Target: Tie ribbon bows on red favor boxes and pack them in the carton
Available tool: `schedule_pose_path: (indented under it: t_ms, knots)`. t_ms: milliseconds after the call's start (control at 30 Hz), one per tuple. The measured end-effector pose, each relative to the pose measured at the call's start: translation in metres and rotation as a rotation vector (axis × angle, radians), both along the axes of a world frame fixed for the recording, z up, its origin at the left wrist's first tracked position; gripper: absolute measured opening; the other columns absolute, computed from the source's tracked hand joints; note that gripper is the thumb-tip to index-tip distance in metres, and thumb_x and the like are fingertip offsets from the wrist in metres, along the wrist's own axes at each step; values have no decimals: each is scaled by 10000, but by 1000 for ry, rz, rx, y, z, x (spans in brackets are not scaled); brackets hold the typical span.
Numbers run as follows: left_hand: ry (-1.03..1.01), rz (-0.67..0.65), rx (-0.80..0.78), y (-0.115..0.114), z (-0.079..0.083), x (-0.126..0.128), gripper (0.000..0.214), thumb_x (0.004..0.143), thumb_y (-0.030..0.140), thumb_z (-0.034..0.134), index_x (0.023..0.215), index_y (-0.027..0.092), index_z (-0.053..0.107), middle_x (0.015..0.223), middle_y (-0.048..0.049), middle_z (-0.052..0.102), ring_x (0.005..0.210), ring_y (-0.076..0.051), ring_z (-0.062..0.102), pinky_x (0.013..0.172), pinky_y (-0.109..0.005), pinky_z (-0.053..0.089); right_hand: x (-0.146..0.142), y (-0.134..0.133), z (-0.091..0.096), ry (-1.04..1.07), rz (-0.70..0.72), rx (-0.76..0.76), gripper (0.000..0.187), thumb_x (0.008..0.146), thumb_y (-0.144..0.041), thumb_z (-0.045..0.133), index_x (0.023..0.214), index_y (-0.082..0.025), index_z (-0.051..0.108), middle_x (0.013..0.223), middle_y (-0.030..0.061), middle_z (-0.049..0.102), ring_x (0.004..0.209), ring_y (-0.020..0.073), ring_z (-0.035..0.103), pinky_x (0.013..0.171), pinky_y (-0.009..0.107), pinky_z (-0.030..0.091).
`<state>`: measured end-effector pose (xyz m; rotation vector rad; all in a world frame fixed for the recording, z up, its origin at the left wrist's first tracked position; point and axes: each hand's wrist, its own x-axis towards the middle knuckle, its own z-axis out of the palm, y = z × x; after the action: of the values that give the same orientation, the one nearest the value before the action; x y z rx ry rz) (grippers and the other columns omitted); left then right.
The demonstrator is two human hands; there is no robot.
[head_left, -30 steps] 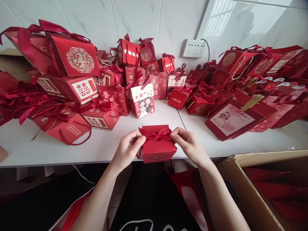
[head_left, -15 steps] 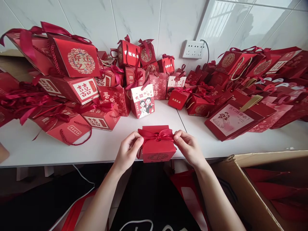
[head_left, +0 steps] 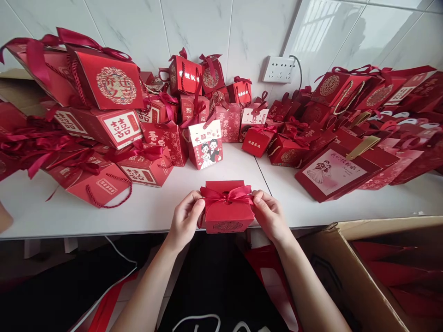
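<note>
A small red gift box (head_left: 229, 216) rests near the front edge of the white table, with a round pattern on its front. A satin ribbon (head_left: 226, 197) is tied in a bow across its top. My left hand (head_left: 187, 213) pinches the bow's left loop between thumb and fingers. On the other side, my right hand (head_left: 270, 213) pinches the right loop in the same way. Behind the box stands a white and red favour box (head_left: 206, 146) with a cartoon couple printed on it.
Red gift boxes (head_left: 117, 83) are stacked at the left. More boxes and gift bags (head_left: 334, 170) crowd the back and right of the table (head_left: 152, 212). A cardboard carton (head_left: 384, 225) holding red items is at the lower right. A power strip (head_left: 278, 70) hangs on the tiled wall.
Both hands have shifted very slightly to the right, still pinching the bow's loops. The box stays nearly where it was.
</note>
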<state>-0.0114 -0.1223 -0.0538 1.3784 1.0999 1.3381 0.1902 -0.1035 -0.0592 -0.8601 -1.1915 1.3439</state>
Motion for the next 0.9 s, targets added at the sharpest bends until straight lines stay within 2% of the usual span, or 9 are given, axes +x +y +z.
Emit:
schedule_pose_path:
  t_ms: [167, 333, 433, 500, 567, 667, 733, 833, 900]
  knots:
    - [-42, 77, -11, -5, 0, 4, 330, 864, 489, 467, 713, 198, 431, 663, 24, 389, 591, -113, 357, 536, -233, 332, 6, -3, 2, -31, 17, 10, 367, 797, -496, 610, 653, -207, 438, 658, -24, 418, 610, 123, 391, 602, 264, 358]
    - [-13, 133, 144, -17, 3, 9, 591, 656, 549, 679, 1073, 238, 399, 840, 11, 420, 727, -138, 451, 629, -249, 418, 22, -3, 3, -222, -70, 252, 459, 785, -669, 491, 719, -217, 528, 719, 10, 469, 702, 183, 461, 679, 318, 391]
    - [149, 204, 98, -21, 6, 12, 687, 667, 396, 715, 1200, 252, 306, 856, 11, 418, 786, -147, 479, 722, -277, 446, 18, 0, 4, -238, -182, 291, 483, 831, -668, 405, 983, -235, 557, 1026, 69, 558, 982, 238, 522, 855, 363, 402]
    - [222, 211, 84, -19, 7, 8, 657, 700, 378, 685, 1216, 243, 302, 850, 10, 437, 795, -151, 487, 783, -311, 449, 12, -2, 6, -243, -93, 265, 550, 851, -653, 385, 1211, -245, 465, 1266, 102, 504, 1177, 256, 469, 963, 394, 365]
    - [271, 278, 101, -14, 8, -4, 646, 708, 382, 678, 1225, 235, 319, 884, -4, 469, 813, -157, 500, 819, -337, 449, 7, -9, 8, -262, -16, 260, 578, 869, -634, 378, 1296, -244, 396, 1277, 109, 524, 1200, 252, 474, 999, 408, 340]
    - [272, 583, 173, -7, 9, -29, 620, 696, 358, 687, 1212, 228, 370, 991, -39, 507, 856, -166, 529, 841, -352, 452, 7, -22, 12, -299, -39, 286, 477, 897, -589, 375, 1180, -226, 500, 889, 45, 670, 888, 217, 599, 922, 388, 373]
    - [246, 736, 221, -6, 12, -43, 501, 735, 344, 651, 1168, 224, 428, 1025, -49, 530, 894, -172, 550, 856, -347, 451, 9, -27, 15, -296, -93, 268, 420, 925, -546, 344, 964, -210, 593, 633, 0, 625, 666, 183, 565, 813, 350, 401]
    - [301, 662, 213, -9, 19, -50, 259, 832, 348, 549, 1058, 221, 533, 1037, -51, 578, 970, -186, 566, 877, -332, 449, 7, -26, 20, -354, -206, 212, 464, 935, -493, 368, 646, -193, 573, 557, 7, 566, 637, 166, 535, 709, 295, 404]
    - [400, 525, 213, -12, 22, -47, 191, 860, 341, 518, 996, 221, 579, 1039, -46, 594, 1009, -193, 561, 891, -327, 450, 2, -23, 24, -424, -231, 206, 476, 933, -482, 389, 595, -190, 553, 568, 12, 553, 668, 164, 540, 685, 271, 406]
